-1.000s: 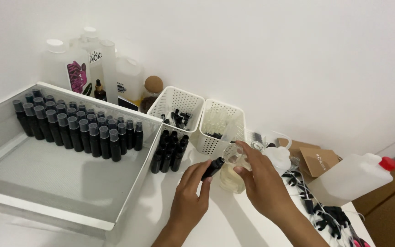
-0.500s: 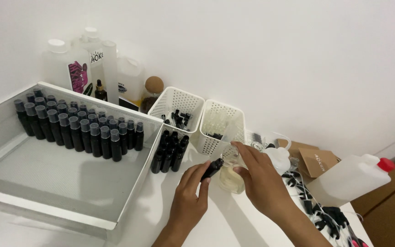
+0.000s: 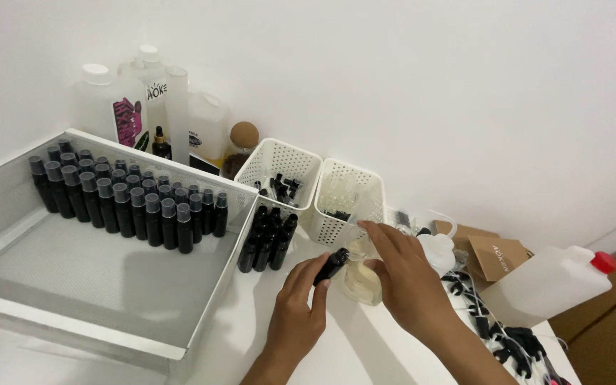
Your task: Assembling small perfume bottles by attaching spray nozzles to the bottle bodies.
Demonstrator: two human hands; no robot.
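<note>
My left hand (image 3: 297, 306) holds a small black bottle (image 3: 331, 265) tilted, its top toward a clear glass vessel of pale yellow liquid (image 3: 360, 279) on the white table. My right hand (image 3: 406, 281) grips that vessel from the right, fingers over its top. A cluster of small black bottles (image 3: 268, 238) stands just left of my hands, next to a large white mesh tray (image 3: 101, 274) holding several rows of capped black bottles (image 3: 128, 199).
Two white perforated baskets (image 3: 278, 171) (image 3: 347, 203) stand behind my hands. Big white jugs and bottles (image 3: 147, 107) line the wall at the back left. A white jug with a red cap (image 3: 550, 284), brown cards (image 3: 497, 257) and loose black pump tops (image 3: 497, 331) lie at right.
Barely any movement: both hands stay at the glass vessel with the black bottle held to it.
</note>
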